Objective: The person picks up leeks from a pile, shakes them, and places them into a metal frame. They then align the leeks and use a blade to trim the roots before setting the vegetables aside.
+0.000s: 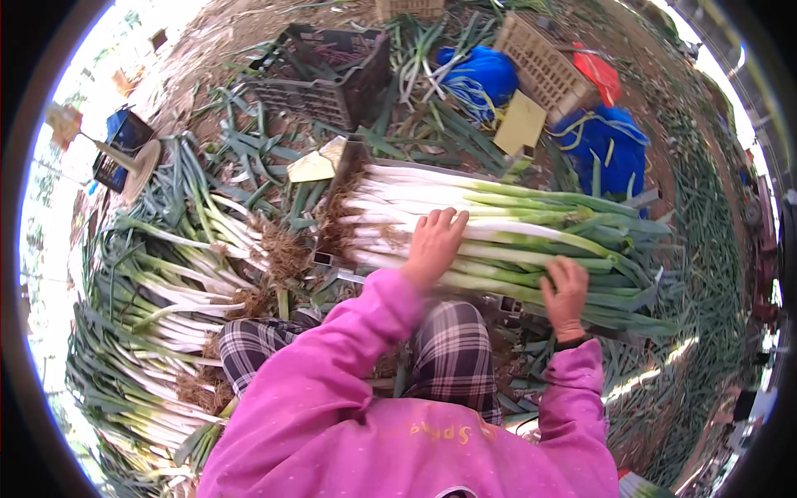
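A thick bundle of leeks [498, 228] lies crosswise in front of me in a metal frame [344, 170], white stems and roots to the left, green leaves to the right. My left hand [435, 243] rests on the white stems, fingers stretched out over them. Farther right, my right hand [566, 297] lies on the near side of the green part, thumb apart from the slightly bent fingers. Neither hand is closed round a leek. The underside of the bundle is hidden.
Heaped loose leeks [166, 315] cover the ground at my left. Beyond the frame are a dark plastic crate [332, 87], a tan crate [544, 66], blue bundles [480, 79] with ties and a yellowish board [520, 122]. A round-based stand [143, 170] is at far left; cut leaves [706, 274] litter the right.
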`<state>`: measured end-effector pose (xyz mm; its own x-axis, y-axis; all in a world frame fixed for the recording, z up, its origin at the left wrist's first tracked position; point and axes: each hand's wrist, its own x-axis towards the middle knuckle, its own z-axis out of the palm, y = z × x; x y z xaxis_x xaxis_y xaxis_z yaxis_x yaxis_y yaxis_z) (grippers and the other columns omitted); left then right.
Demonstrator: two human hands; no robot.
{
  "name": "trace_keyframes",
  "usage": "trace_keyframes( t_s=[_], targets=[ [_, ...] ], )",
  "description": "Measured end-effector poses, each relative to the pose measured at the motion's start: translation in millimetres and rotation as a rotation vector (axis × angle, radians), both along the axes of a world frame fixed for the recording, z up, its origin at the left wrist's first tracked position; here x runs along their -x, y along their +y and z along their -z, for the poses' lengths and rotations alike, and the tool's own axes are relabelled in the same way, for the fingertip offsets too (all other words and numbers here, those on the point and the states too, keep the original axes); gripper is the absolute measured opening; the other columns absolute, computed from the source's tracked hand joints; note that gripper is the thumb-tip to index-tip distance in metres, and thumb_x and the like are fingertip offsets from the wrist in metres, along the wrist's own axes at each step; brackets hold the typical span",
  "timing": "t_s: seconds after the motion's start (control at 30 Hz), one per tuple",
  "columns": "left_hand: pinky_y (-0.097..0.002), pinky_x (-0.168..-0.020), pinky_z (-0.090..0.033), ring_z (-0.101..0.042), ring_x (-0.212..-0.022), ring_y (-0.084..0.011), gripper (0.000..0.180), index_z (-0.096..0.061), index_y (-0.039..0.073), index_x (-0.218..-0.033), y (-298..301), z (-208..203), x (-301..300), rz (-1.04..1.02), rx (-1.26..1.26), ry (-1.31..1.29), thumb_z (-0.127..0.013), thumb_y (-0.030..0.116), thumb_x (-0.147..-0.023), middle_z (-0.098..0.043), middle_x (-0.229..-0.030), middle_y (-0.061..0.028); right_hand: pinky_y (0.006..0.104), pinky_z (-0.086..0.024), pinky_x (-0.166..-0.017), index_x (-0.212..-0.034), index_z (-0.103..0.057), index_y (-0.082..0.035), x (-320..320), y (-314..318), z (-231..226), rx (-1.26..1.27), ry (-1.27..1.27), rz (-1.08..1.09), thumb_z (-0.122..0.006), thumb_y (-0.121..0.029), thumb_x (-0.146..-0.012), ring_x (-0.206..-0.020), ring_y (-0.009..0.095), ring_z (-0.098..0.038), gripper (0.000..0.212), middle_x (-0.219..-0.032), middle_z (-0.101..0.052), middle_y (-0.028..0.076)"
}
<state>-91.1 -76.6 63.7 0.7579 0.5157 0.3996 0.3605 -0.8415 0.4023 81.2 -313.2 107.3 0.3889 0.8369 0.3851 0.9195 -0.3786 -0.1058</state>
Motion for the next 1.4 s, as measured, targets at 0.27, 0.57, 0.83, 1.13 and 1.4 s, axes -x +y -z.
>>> trace_keyframes(
  t_s=[0.27, 0.57, 0.83, 1.13, 1.4],
  targets=[
    [-0.0412, -0.086, -0.041, -0.051, -0.101, -0.0264, 0.041, -0.059, 0.014, -0.117, 0, 40, 58, 0.27, -0.027, -0.098, -0.062, 0.019, -0.076, -0.052, -0.105, -0.0094, 0.0455, -0.039, -0.093, -0.113, -0.058, -0.008, -44, 23, -21, 0.288, 0.165, -0.025, -0.076, -0.017, -0.068, -0.106, 0.033, -0.052, 0.049, -0.107, -0.057, 0.01],
    [-0.0366, -0.082, -0.044, -0.055, -0.096, -0.0228, 0.033, -0.064, 0.021, -0.107, 60, 26, 114, -0.013, -0.163, 0.156, -0.059, 0.016, -0.075, -0.055, -0.094, -0.0038, 0.0389, -0.048, -0.071, -0.098, -0.065, -0.01, -2, 38, -35, 0.12, 0.217, -0.247, -0.071, -0.01, -0.07, -0.084, 0.03, -0.057, 0.028, -0.088, -0.058, 0.009],
    [-0.0412, -0.07, -0.051, -0.062, -0.081, -0.0305, 0.014, -0.065, 0.013, -0.088, 32, 37, 136, -0.116, 0.098, 0.364, -0.06, 0.022, -0.079, -0.058, -0.089, -0.0099, 0.0415, -0.046, -0.079, -0.083, -0.066, -0.012, 17, 13, -12, 0.242, 0.19, -0.182, -0.071, -0.013, -0.064, -0.098, 0.029, -0.054, 0.02, -0.098, -0.059, 0.006],
    [-0.0396, -0.083, -0.046, -0.064, -0.094, -0.0247, 0.021, -0.073, 0.01, -0.085, 74, 34, 107, -0.242, 0.086, 0.752, -0.053, 0.014, -0.084, -0.069, -0.091, -0.0093, 0.045, -0.041, -0.091, -0.082, -0.067, -0.012, -2, 11, -14, 0.374, 0.181, -0.271, -0.071, -0.013, -0.058, -0.105, 0.03, -0.053, 0.025, -0.107, -0.059, 0.009],
    [-0.0417, -0.082, -0.053, -0.067, -0.093, -0.0311, 0.027, -0.073, 0.008, -0.093, 104, 14, 103, 0.029, 0.247, 0.862, -0.057, 0.022, -0.074, -0.069, -0.097, -0.0144, 0.053, -0.032, -0.106, -0.078, -0.068, -0.011, -1, 20, -70, 0.279, -0.005, -0.303, -0.069, -0.01, -0.057, -0.107, 0.029, -0.052, 0.021, -0.106, -0.055, 0.009]
  ],
)
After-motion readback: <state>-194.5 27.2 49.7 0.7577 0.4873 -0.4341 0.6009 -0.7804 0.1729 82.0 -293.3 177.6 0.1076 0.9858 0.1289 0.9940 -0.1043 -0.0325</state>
